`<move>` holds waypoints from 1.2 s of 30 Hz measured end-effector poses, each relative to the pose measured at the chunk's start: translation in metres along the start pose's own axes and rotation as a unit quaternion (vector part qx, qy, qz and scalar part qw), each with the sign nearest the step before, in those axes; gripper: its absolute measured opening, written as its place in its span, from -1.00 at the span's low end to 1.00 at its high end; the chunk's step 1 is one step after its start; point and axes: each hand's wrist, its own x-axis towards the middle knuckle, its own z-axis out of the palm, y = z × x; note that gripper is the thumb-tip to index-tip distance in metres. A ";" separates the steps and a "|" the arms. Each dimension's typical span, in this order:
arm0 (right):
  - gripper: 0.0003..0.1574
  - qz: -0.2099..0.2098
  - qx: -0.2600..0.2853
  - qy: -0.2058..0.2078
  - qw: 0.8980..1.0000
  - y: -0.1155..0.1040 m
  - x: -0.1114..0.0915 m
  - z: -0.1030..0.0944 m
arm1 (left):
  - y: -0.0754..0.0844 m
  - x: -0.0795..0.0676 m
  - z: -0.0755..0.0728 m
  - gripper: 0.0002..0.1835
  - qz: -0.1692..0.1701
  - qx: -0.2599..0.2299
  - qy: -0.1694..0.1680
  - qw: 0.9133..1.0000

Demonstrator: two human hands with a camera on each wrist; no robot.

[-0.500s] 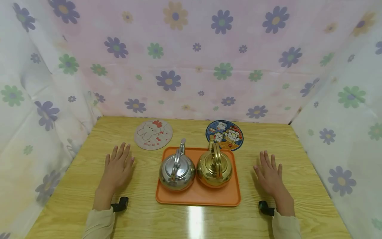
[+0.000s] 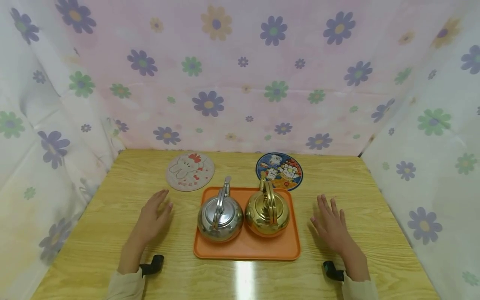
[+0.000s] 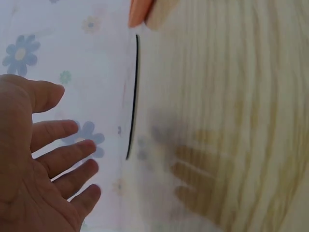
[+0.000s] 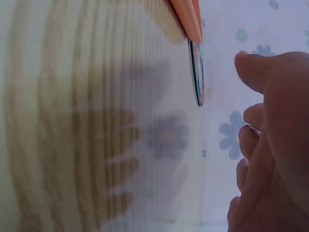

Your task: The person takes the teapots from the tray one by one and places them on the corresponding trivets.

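Note:
A silver kettle (image 2: 220, 218) and a gold kettle (image 2: 267, 214) stand side by side on an orange tray (image 2: 247, 251), handles up and spouts pointing to the back. Left of the tray, my left hand (image 2: 151, 218) hovers over the table with fingers spread and nothing held; the left wrist view shows its palm side (image 3: 48, 169) and parted fingers. On the tray's right, my right hand (image 2: 331, 227) is likewise raised with loosely extended fingers, holding nothing. Both hands are apart from the tray and kettles.
Behind the tray lie a pink round mat (image 2: 190, 171) with a rabbit and a dark blue round mat (image 2: 279, 166) with cartoon figures, close to the tray's back edge. Flowered cloth (image 2: 240, 75) encloses the wooden table (image 2: 210, 279) at the back and both sides.
My left hand has turned more onto its side, thumb toward the tray. The right hand has shifted slightly inward. The kettles and tray stay in place; the head view has shifted a little.

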 end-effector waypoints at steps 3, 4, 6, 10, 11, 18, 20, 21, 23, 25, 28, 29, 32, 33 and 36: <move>-0.08 -0.013 0.013 -0.006 1.000 -0.006 -0.005 0.004 | 0.008 -0.004 0.005 -0.48 -0.020 -0.030 -0.003 0.999; -0.09 -0.018 0.015 -0.007 1.000 -0.008 -0.007 0.005 | 0.012 -0.005 0.006 -0.49 -0.031 -0.042 -0.011 0.999; -0.09 -0.029 0.019 -0.011 0.999 -0.010 -0.010 0.007 | 0.020 -0.007 0.008 -0.50 -0.055 -0.074 -0.036 0.995; -0.09 -0.064 0.026 -0.017 0.997 -0.016 -0.011 0.012 | 0.038 -0.007 0.008 -0.49 -0.086 -0.171 -0.092 0.977; -0.09 -0.073 0.031 -0.019 0.997 -0.017 -0.011 0.013 | 0.041 -0.007 0.007 -0.48 -0.092 -0.200 -0.102 0.970; 0.01 -0.115 0.056 -0.052 0.990 -0.022 -0.005 0.016 | 0.068 -0.004 0.010 -0.45 -0.093 -0.351 -0.141 0.921; 0.03 -0.117 0.057 -0.063 0.989 -0.022 -0.003 0.017 | 0.075 -0.004 0.011 -0.46 -0.089 -0.363 -0.139 0.917; 0.03 -0.118 0.057 -0.070 0.989 -0.021 -0.002 0.017 | 0.079 -0.004 0.012 -0.47 -0.087 -0.367 -0.137 0.916; 0.04 -0.121 0.054 -0.079 0.988 -0.021 0.000 0.018 | 0.087 -0.005 0.013 -0.48 -0.083 -0.374 -0.133 0.914; 0.05 -0.129 0.045 -0.085 0.987 -0.020 0.002 0.019 | 0.094 -0.004 0.014 -0.48 -0.077 -0.381 -0.137 0.911; 0.05 -0.142 0.029 -0.092 0.985 -0.018 0.004 0.019 | 0.102 -0.002 0.016 -0.49 -0.064 -0.392 -0.151 0.905; 0.04 -0.146 0.025 -0.095 0.984 -0.017 0.005 0.020 | 0.104 -0.002 0.017 -0.50 -0.059 -0.395 -0.155 0.903; 0.04 -0.151 0.019 -0.104 0.983 -0.015 0.008 0.019 | 0.110 0.000 0.020 -0.53 -0.052 -0.400 -0.162 0.901; 0.04 -0.151 0.018 -0.108 0.982 -0.014 0.009 0.019 | 0.112 0.000 0.021 -0.53 -0.053 -0.401 -0.161 0.900; 0.05 -0.154 0.016 -0.115 0.981 -0.011 0.012 0.019 | 0.116 0.001 0.023 -0.54 -0.065 -0.401 -0.160 0.900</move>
